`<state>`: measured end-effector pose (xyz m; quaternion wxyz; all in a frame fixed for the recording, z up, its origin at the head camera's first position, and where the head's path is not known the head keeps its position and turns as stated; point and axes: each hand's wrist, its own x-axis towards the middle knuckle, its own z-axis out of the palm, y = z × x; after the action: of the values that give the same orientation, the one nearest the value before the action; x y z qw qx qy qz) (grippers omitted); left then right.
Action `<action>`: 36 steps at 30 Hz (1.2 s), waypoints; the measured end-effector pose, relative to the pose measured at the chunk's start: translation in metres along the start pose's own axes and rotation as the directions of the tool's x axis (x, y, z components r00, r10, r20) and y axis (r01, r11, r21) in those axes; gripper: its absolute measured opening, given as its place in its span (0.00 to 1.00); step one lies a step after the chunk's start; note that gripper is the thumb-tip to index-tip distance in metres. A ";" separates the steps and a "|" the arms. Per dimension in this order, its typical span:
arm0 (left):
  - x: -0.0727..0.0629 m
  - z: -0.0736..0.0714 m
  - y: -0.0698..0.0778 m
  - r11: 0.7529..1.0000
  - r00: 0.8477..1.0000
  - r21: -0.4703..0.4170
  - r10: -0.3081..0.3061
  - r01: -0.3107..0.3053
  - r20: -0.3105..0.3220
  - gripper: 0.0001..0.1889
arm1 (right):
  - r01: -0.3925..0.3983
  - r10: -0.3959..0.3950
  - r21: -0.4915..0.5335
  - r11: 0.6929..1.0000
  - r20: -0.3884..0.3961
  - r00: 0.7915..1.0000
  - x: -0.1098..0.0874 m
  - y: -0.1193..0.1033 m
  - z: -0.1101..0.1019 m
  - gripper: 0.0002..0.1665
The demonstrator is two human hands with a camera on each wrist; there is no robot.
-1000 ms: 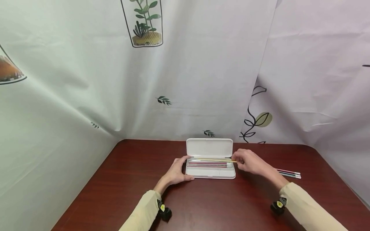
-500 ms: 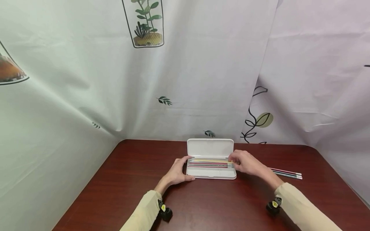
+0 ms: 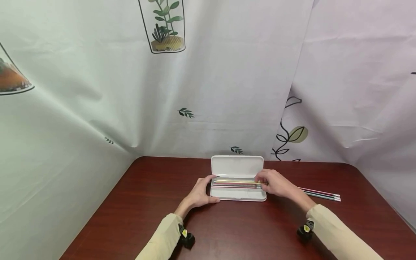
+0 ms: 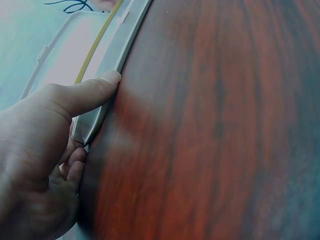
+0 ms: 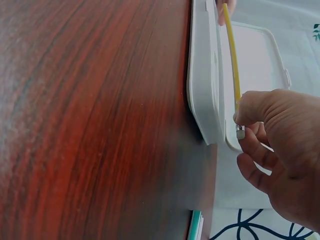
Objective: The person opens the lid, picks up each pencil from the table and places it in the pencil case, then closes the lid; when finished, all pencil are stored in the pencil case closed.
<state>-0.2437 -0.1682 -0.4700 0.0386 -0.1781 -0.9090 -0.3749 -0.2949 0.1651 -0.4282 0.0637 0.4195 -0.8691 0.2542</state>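
Note:
A white pencil case [image 3: 224,194] lies with its lid [image 3: 237,166] raised, several pencils [image 3: 235,185] side by side in its tray. My left hand [image 3: 197,193] grips the case's left end, thumb at the front edge and fingers toward the back. Between thumb and fingers, my right hand [image 3: 274,183] pinches a yellow pencil [image 5: 233,55] near its eraser end, over the case's right end. The yellow pencil runs lengthwise along the case. In the left wrist view, the thumb [image 4: 92,95] presses the case's front edge and hides part of the tray.
Several more pencils [image 3: 321,195] lie on the dark red wooden table [image 3: 247,231] to the right, partly covered by the right forearm. Behind the table hangs a pale printed curtain [image 3: 227,90], close behind the raised lid.
My right hand has moved left, carrying the yellow pencil farther over the tray and lower, near the other pencils. My left hand keeps its grip on the case.

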 end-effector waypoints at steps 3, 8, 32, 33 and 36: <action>0.000 0.000 0.000 1.000 1.000 0.001 0.001 -0.001 0.000 0.46 | 0.003 -0.003 0.000 1.000 0.004 1.000 0.001 0.000 0.002 0.16; 0.001 0.001 -0.001 1.000 1.000 0.008 0.005 -0.005 -0.002 0.46 | 0.014 -0.014 -0.003 1.000 0.014 1.000 0.003 0.000 0.005 0.14; 0.001 0.001 -0.001 1.000 1.000 -0.001 0.004 -0.004 0.000 0.46 | 0.023 -0.021 -0.052 0.998 0.027 0.999 0.009 -0.003 0.011 0.13; 0.001 0.001 -0.001 1.000 1.000 -0.001 0.002 -0.002 0.000 0.46 | 0.027 -0.026 -0.052 0.998 0.025 0.999 0.009 -0.003 0.012 0.13; 0.001 0.001 -0.001 1.000 1.000 -0.001 0.002 -0.002 0.000 0.46 | 0.048 -0.047 -0.045 0.998 0.015 0.999 0.008 -0.003 0.011 0.12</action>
<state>-0.2454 -0.1679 -0.4712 0.0390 -0.1792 -0.9086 -0.3752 -0.2969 0.1522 -0.4341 0.0733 0.4402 -0.8649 0.2298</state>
